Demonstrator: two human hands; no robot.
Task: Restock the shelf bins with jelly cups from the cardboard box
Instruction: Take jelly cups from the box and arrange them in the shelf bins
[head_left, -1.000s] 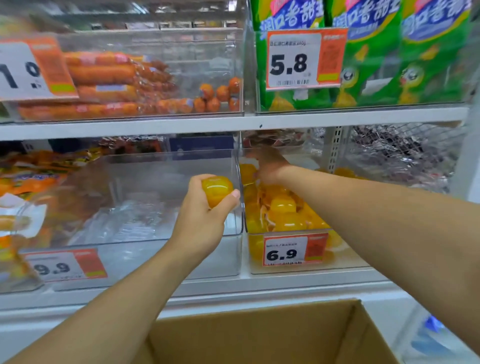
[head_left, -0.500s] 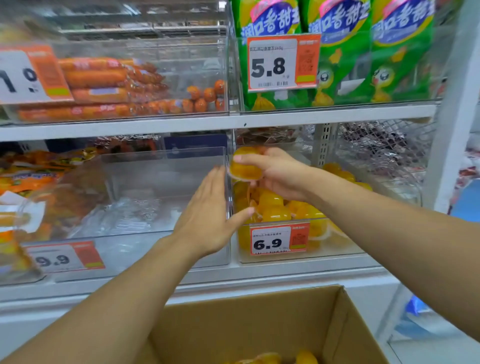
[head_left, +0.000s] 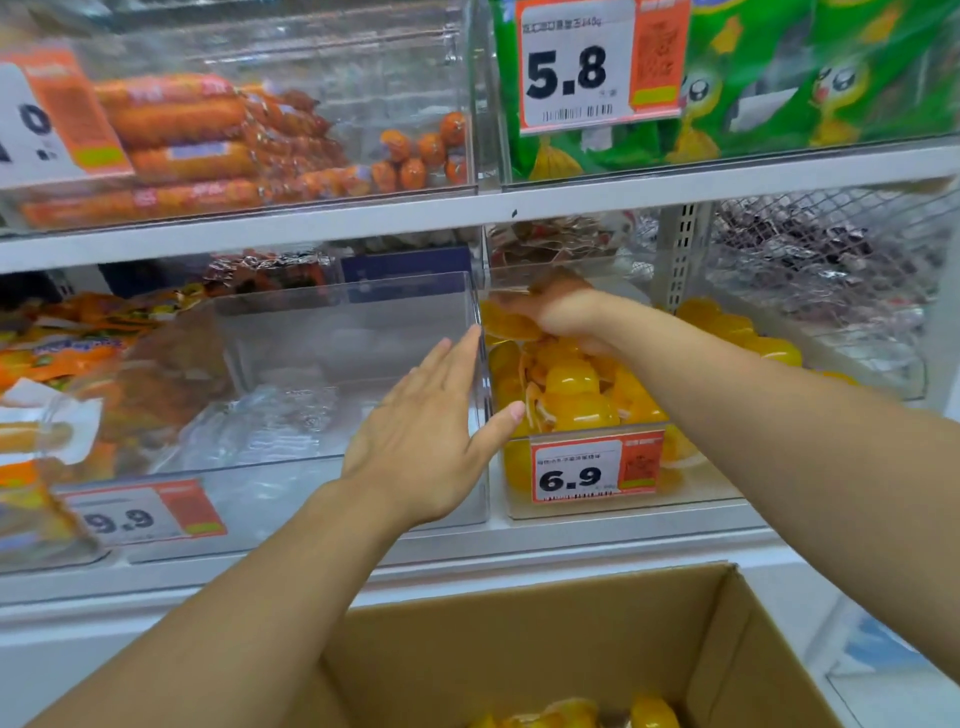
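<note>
Yellow jelly cups (head_left: 576, 400) are piled in a clear shelf bin (head_left: 675, 499) that carries a 6.9 price tag. My right hand (head_left: 563, 312) reaches into the top of that bin, its fingers closed over one jelly cup (head_left: 506, 323) at the bin's left wall. My left hand (head_left: 431, 436) is spread flat with nothing in it, in front of the wall between this bin and the neighbouring bin. The open cardboard box (head_left: 519, 639) sits below the shelf, with a few jelly cups (head_left: 652, 712) showing at its bottom edge.
A clear bin (head_left: 332, 358) with a 9.9 tag stands left of the jelly bin. Orange snack packets (head_left: 57, 358) fill the far left. The shelf above holds sausages (head_left: 182, 140) and green bags (head_left: 810, 78). A wire mesh basket (head_left: 831, 260) is at right.
The jelly cup passed from my left hand to my right. My right hand then lowered it into the jelly bin, and my left hand opened flat.
</note>
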